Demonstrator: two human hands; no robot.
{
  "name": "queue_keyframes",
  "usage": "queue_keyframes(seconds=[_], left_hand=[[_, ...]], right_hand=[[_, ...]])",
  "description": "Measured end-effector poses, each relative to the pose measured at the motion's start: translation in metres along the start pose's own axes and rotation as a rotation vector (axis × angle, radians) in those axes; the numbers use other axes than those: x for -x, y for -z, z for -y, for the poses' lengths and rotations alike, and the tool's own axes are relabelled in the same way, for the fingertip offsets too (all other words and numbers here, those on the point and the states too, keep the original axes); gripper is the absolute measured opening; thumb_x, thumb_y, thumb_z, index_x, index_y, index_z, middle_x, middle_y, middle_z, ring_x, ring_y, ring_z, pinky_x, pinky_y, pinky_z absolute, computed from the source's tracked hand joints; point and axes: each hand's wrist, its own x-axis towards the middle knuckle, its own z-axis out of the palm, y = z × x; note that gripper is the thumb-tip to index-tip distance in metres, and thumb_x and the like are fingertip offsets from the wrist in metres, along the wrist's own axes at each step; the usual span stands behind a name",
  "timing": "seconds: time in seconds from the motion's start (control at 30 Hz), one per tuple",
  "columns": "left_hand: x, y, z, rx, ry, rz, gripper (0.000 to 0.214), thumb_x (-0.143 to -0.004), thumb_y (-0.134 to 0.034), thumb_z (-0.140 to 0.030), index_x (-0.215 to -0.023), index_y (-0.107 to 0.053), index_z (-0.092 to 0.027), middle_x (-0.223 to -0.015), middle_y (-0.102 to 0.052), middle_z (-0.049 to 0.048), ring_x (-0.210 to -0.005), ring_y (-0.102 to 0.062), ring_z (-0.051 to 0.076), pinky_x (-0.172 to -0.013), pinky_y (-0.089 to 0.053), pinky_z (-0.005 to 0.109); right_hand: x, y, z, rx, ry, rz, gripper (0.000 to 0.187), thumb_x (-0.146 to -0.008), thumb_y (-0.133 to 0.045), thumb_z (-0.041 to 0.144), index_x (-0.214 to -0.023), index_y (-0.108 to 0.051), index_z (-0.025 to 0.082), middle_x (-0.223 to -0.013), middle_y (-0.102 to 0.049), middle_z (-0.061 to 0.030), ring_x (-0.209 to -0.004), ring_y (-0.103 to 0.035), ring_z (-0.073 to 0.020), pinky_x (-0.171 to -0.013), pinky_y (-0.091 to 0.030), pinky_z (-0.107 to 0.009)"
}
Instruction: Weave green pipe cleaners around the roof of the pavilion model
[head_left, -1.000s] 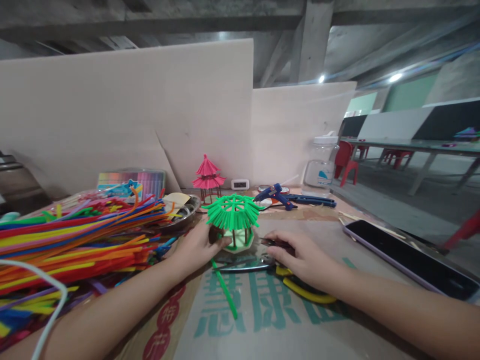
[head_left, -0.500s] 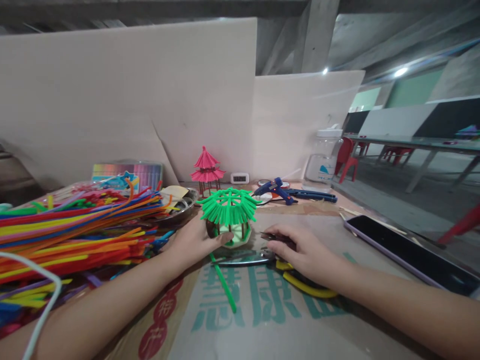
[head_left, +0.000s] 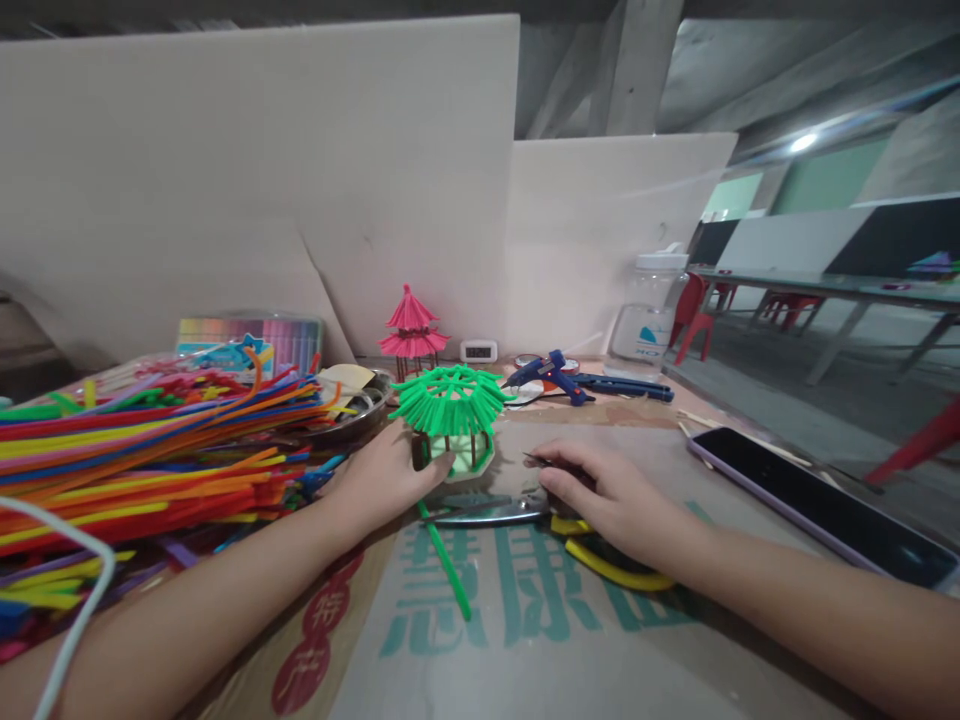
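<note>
My left hand (head_left: 390, 468) is closed on the base of a small pavilion model (head_left: 451, 400), its thumb on the near edge. The model has a green pipe-cleaner roof, open at the top, thin brown posts and a pale green-edged floor. My right hand (head_left: 600, 490) rests on the table to the right, pinching a thin dark pointed tool that looks like tweezers (head_left: 534, 459); most of it is hidden in the hand. Scissors (head_left: 487, 512) with yellow-and-black handles lie under and before that hand. A loose green pipe cleaner (head_left: 448, 570) sits near the blade tips.
Bundles of coloured pipe cleaners (head_left: 150, 450) fill the left side, by a metal bowl (head_left: 375, 412). Behind stand a pink pagoda model (head_left: 409, 325), a small clock (head_left: 478, 351), a blue glue gun (head_left: 551, 377) and a water bottle (head_left: 646, 320). A phone (head_left: 817, 505) lies at right.
The green pavilion has turned a little and shifted slightly left in my left hand. My right hand has stayed nearly in place; the view has tilted slightly.
</note>
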Motion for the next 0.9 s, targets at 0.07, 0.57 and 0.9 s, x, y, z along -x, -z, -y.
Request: queue_keyframes(seconds=[0.07, 0.57, 0.9], left_hand=[[0.001, -0.002, 0.002, 0.006, 0.012, -0.011, 0.057, -0.089, -0.054, -0.061, -0.129, -0.065, -0.021, -0.113, -0.073, 0.0102, -0.118, -0.063, 0.033, -0.113, -0.043, 0.044], [0.003, 0.004, 0.005, 0.011, -0.095, 0.047, 0.035, -0.086, -0.059, -0.046, -0.110, -0.073, -0.024, -0.120, -0.072, 0.0087, -0.112, -0.065, 0.032, -0.103, -0.051, 0.045], [0.003, 0.010, -0.001, 0.126, -0.111, 0.076, 0.037, -0.083, -0.063, -0.045, -0.113, -0.071, -0.024, -0.122, -0.071, 0.0068, -0.117, -0.063, 0.032, -0.108, -0.048, 0.045]], right_hand=[[0.000, 0.001, 0.000, -0.031, -0.001, -0.012, 0.033, -0.098, -0.047, 0.039, -0.108, -0.072, 0.021, -0.084, -0.074, -0.0045, -0.071, -0.067, -0.0200, -0.066, -0.050, -0.031], [-0.003, 0.001, -0.005, -0.115, -0.037, -0.158, 0.037, -0.098, -0.044, 0.043, -0.114, -0.068, 0.021, -0.114, -0.075, -0.0093, -0.103, -0.070, -0.0249, -0.090, -0.054, -0.037], [-0.004, 0.001, -0.006, -0.148, -0.082, -0.136, 0.037, -0.098, -0.045, 0.045, -0.110, -0.069, 0.020, -0.107, -0.076, -0.0086, -0.095, -0.070, -0.0245, -0.085, -0.054, -0.036]])
